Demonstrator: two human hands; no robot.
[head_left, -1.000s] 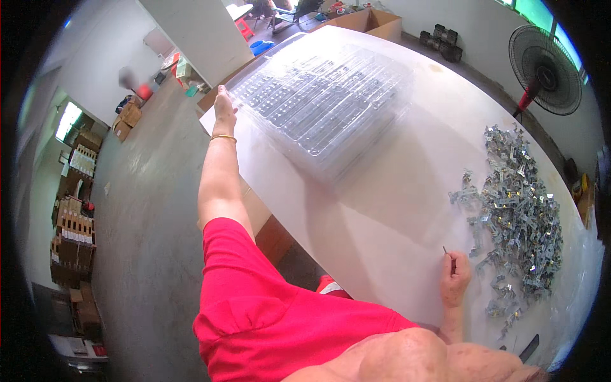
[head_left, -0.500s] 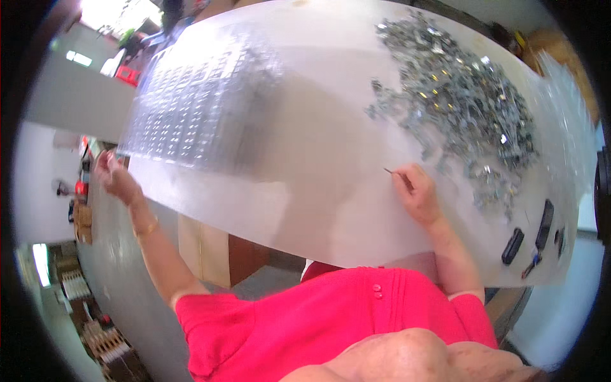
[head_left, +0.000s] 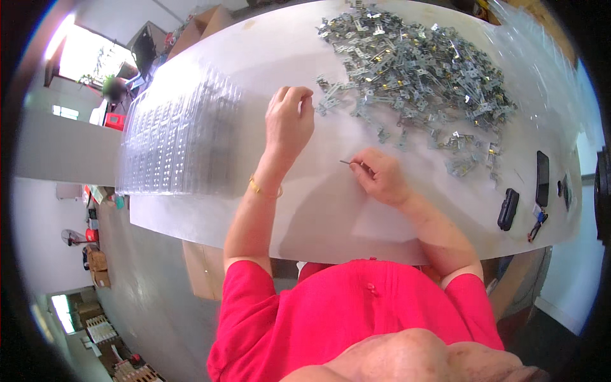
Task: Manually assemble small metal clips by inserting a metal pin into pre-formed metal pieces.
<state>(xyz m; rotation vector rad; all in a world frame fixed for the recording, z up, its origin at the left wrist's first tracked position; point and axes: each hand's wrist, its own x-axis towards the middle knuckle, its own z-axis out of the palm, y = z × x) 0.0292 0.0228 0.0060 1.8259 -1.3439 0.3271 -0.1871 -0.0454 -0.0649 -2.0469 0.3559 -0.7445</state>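
A heap of small silvery metal brackets [head_left: 407,70] covers the far right of the white table [head_left: 267,226]. My left hand [head_left: 291,121] is raised over the table, just left of the heap's edge. Its fingers are loosely bent and a little apart, and I see nothing in them. My right hand [head_left: 380,177] is closed in a pinch in front of the heap. From its fingertips a thin dark rod [head_left: 345,162] sticks out to the left. To the left lies a stack of clear plastic trays [head_left: 168,137] with rows of pockets.
A black phone [head_left: 542,178], a black case [head_left: 508,209] and keys [head_left: 538,226] lie near the right edge. Clear plastic sheeting [head_left: 534,76] hangs at the far right. Beyond the left edge stand cardboard boxes [head_left: 97,264] and a fan [head_left: 73,237].
My left hand has swung from the trays' left corner across to beside the heap. My right hand still pinches the rod. The view has shifted, so the table's contents sit differently.
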